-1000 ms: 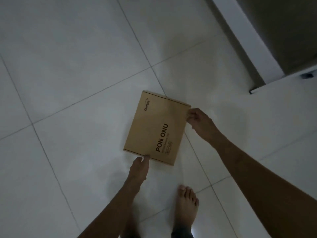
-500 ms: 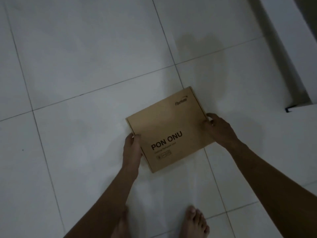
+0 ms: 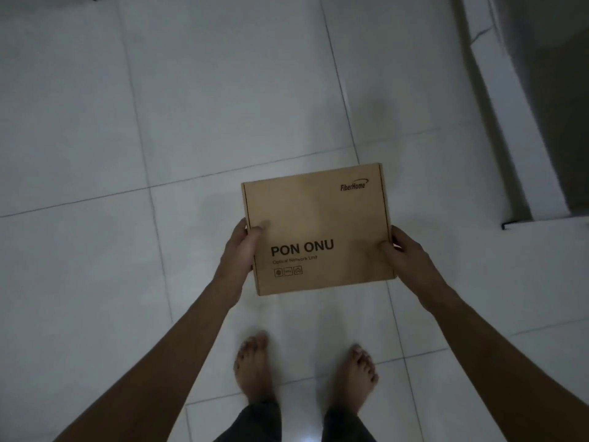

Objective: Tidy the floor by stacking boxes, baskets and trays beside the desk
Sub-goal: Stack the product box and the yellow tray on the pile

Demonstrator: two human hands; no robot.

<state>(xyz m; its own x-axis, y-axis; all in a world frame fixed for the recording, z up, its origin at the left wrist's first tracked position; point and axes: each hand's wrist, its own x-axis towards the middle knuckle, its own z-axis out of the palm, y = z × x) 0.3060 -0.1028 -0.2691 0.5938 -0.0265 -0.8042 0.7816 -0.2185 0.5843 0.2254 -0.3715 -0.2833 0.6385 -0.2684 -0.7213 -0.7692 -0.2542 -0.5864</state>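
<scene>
The person is holding a flat brown cardboard box [image 3: 318, 231], printed "PON ONU", in the air in front of the body, above the white tiled floor [image 3: 127, 122] and a little ahead of the two bare feet [image 3: 255, 365]. The left hand [image 3: 240, 250] is gripping the left edge, with the thumb lying on the top face and the other fingers hidden under the box; the right hand [image 3: 404, 253] is doing the same on the right edge. So each grip is clenched on the box, one at each side, near the middle of the side. The box is staying almost level, only a little turned, and its panels are looking flat and not bending between the hands, so I am judging it as stiff and rather light; what is inside I cannot tell. The cardboard surface is looking matte, so it is probably not slipping easily. Holding it at the two opposite edges is a good choice, because the corners are crushing more easily than the sides. At the right a pale piece of furniture [image 3: 497, 106] is standing on the floor, maybe the bench of the task, but the picture is too dark to be sure. No basket, tray or stack is showing here.
</scene>
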